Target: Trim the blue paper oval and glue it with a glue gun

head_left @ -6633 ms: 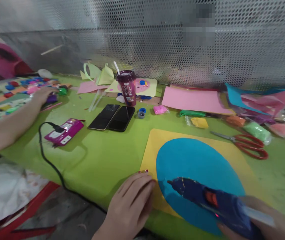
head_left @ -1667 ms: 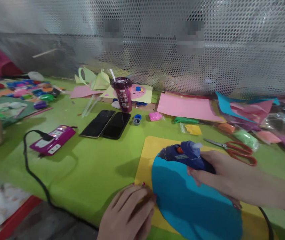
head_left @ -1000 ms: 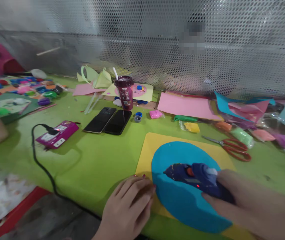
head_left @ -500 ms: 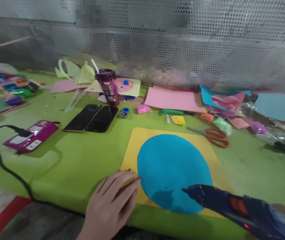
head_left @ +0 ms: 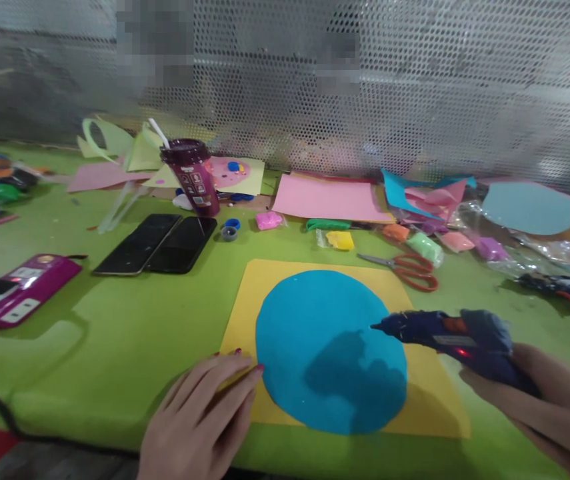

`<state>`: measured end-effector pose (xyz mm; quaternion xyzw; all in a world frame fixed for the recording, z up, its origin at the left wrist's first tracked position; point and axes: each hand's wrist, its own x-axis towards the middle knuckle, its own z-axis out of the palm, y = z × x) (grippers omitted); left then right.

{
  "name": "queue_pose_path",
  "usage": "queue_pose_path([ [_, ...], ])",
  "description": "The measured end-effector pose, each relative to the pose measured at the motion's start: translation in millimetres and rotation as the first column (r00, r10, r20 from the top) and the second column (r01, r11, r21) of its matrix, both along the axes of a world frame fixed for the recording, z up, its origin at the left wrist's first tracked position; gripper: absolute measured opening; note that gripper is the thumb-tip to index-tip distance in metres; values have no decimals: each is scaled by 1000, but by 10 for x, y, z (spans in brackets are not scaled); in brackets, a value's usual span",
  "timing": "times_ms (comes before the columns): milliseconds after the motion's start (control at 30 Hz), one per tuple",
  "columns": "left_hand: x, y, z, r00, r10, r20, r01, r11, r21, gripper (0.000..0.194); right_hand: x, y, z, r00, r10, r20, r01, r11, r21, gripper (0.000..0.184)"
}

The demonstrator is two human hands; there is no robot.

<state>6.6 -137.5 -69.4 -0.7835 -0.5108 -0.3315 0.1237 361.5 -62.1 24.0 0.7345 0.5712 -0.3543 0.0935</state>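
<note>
A blue paper circle (head_left: 309, 313) lies on a yellow sheet (head_left: 245, 300) in front of me on the green table. My left hand (head_left: 205, 407) rests with its fingers extended over the sheet's left edge, fingertips close to the circle's rim. In my right hand (head_left: 549, 393) is a dark blue glue gun (head_left: 469, 340), its red light on. The gun's nozzle points left, just over the right part of the circle; whether it touches the paper I cannot tell. A hand-shaped shadow falls across the circle.
Red-handled scissors (head_left: 412, 271) lie behind the sheet. A second glue gun (head_left: 565, 293) is at far right. Two phones (head_left: 182, 245), a purple cup (head_left: 195, 180), pink paper (head_left: 329, 197) and bagged clay (head_left: 339, 241) stand farther back. A purple power strip (head_left: 29, 293) with a cord is at left.
The glue gun has moved from the circle's left side, over its middle, to its right side. My left hand keeps its place on the sheet. The view has swung rightward; the second glue gun shows.
</note>
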Motion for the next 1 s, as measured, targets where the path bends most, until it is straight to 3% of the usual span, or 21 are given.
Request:
queue_pose_path([
  [100,-6,-1,6,1000,-6,-24,6,1000,-1,27,-76,85,76,998,-24,-60,24,1000,5,59],
  [400,31,5,34,999,4,34,-4,1000,-2,24,-518,379,326,980,84,-183,-86,996,-3,58],
  [633,43,15,51,998,3,58,-3,1000,7,22,-775,508,325,965,223,-136,-225,974,3,26],
  [767,28,4,28,999,-14,28,14,1000,-6,25,-1013,499,426,955,276,-105,-272,961,51,20],
  [1000,61,17,62,997,2,81,-1,1000,-9,23,-1240,571,517,906,375,-194,-397,913,-90,24],
])
